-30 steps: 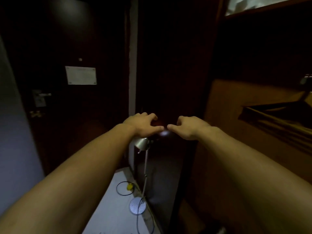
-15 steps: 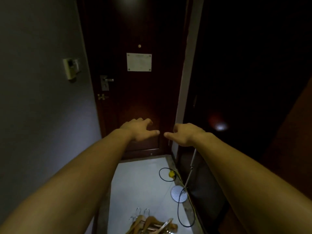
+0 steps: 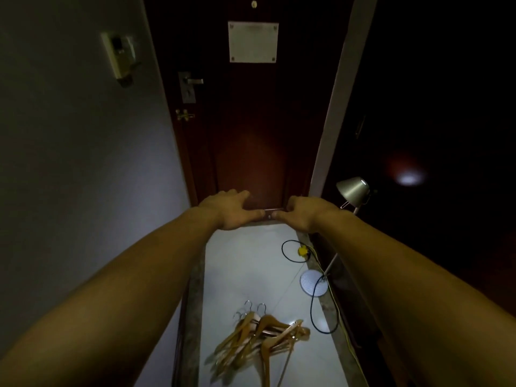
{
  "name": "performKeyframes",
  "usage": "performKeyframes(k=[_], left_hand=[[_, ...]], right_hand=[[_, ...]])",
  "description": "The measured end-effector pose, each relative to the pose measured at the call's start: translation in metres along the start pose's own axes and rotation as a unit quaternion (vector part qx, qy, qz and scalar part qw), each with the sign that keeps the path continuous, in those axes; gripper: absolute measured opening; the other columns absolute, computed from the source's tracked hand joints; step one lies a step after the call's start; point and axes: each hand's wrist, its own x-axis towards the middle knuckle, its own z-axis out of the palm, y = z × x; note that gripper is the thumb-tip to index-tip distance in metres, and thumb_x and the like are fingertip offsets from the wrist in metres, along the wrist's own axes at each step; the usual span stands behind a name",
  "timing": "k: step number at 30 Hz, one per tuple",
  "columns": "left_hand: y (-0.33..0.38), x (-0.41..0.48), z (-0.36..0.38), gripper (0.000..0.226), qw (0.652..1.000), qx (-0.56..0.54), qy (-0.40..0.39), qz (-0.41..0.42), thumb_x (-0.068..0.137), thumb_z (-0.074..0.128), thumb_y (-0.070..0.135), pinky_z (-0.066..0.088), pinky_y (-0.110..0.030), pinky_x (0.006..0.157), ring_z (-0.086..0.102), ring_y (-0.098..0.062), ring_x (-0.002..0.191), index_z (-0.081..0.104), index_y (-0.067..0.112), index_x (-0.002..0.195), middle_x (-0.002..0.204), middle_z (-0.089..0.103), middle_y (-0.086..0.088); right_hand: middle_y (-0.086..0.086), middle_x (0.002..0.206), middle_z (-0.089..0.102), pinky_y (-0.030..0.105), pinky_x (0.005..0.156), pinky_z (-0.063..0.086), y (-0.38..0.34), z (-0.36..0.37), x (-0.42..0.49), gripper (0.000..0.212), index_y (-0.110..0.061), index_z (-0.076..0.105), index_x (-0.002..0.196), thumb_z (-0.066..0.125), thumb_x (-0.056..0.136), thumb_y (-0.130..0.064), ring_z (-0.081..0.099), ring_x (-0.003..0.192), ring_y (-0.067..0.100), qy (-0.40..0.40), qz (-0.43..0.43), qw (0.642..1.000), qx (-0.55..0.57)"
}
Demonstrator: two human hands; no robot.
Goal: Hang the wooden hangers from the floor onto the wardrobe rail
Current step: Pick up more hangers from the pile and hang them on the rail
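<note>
A heap of several wooden hangers (image 3: 262, 335) with metal hooks lies on the pale floor, low in the view between my forearms. My left hand (image 3: 229, 209) and my right hand (image 3: 303, 212) are stretched out in front of me at arm's length, thumbs pointing toward each other, fingers relaxed and holding nothing. Both hands are high above the hangers and far from them. The wardrobe rail is out of sight; the wardrobe side at the right is dark.
A dark red door (image 3: 251, 121) with a lever handle (image 3: 192, 81) closes the narrow hallway ahead. A floor lamp (image 3: 352, 191) stands at the right with its round base (image 3: 314, 282), a black cable (image 3: 315, 308) and a yellow plug (image 3: 303, 251). Grey wall on the left.
The view has swung left and down, away from the wardrobe and toward the door and floor. The heap of hangers has come fully into sight. Both hands stay outstretched and hold nothing.
</note>
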Motion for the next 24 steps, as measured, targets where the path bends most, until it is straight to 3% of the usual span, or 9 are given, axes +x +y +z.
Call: performKeyframes(k=[6,10,19,24], left_hand=[[0.001,0.028,0.032,0.074,0.998,-0.043,-0.032,-0.035,0.091,0.043,0.071,0.044,-0.046,0.105,0.047,-0.031,0.131,0.036,0.027,0.151,0.15,0.043,-0.01],[0.001,0.041,0.064,0.074,0.995,-0.053,-0.05,-0.074,0.092,0.042,0.069,0.038,-0.049,0.112,0.04,-0.032,0.138,0.033,0.027,0.153,0.158,0.035,-0.009],[-0.02,0.062,0.149,0.072,0.986,-0.082,-0.117,-0.089,0.092,0.046,0.067,0.045,-0.044,0.105,0.053,-0.029,0.127,0.039,0.021,0.147,0.148,0.049,-0.011],[-0.039,0.073,0.19,0.072,0.983,-0.1,-0.132,-0.085,0.091,0.045,0.069,0.046,-0.045,0.103,0.053,-0.03,0.126,0.041,0.021,0.144,0.146,0.05,-0.013]], right_hand=[[0.011,0.147,0.051,0.037,0.098,0.041,0.02,0.024,0.039,0.064,-0.022,0.047,0.147,0.046,0.096,-0.061,0.051,0.128,0.032,-0.044,-0.037,0.998,0.036],[0.013,0.156,0.041,0.043,0.11,0.038,0.031,0.048,0.068,0.076,-0.013,0.04,0.151,0.038,0.097,-0.067,0.043,0.138,0.033,-0.075,-0.043,0.996,-0.021],[0.017,0.133,0.059,0.049,0.099,0.048,0.037,0.14,0.101,0.075,-0.008,0.046,0.138,0.037,0.095,-0.069,0.056,0.12,0.035,-0.175,-0.06,0.981,-0.058],[0.017,0.135,0.058,0.046,0.098,0.047,0.046,0.175,0.114,0.074,-0.008,0.046,0.139,0.037,0.096,-0.067,0.054,0.122,0.035,-0.184,-0.043,0.98,-0.054]])
